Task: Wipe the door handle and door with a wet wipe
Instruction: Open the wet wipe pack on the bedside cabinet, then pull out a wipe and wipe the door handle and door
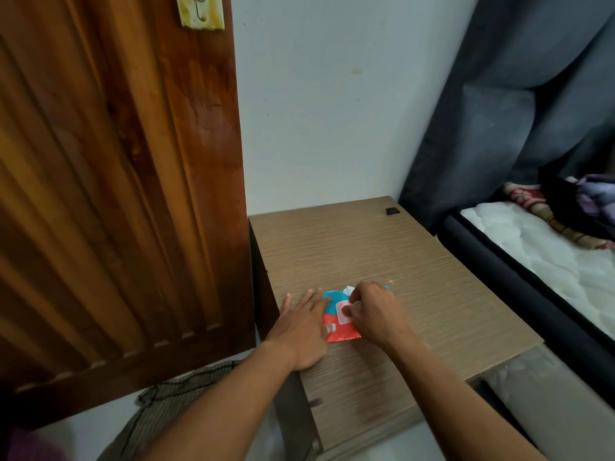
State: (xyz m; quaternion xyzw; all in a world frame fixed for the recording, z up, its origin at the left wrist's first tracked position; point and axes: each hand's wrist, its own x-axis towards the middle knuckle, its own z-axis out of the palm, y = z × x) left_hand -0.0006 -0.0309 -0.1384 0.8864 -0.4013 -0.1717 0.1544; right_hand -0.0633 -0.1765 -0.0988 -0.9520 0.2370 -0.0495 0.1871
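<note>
A teal and red pack of wet wipes [332,327] lies flat on a low wooden cabinet [382,261]. My left hand [303,331] rests flat on the pack's left side, fingers spread. My right hand [372,311] is over the pack's pink flap, with its fingertips pinched at the opening. A bit of white wipe [348,289] peeks out behind that hand. The brown wooden door [116,178] stands to the left. Only the yellowed lock plate [199,11] shows at the top edge; the handle itself is out of view.
A white wall [332,111] rises behind the cabinet. A bed with a white mattress [539,254] and dark curtain [515,94] is on the right. A checked cloth [173,404] lies on the floor below the door. A small black object [392,211] sits at the cabinet's back.
</note>
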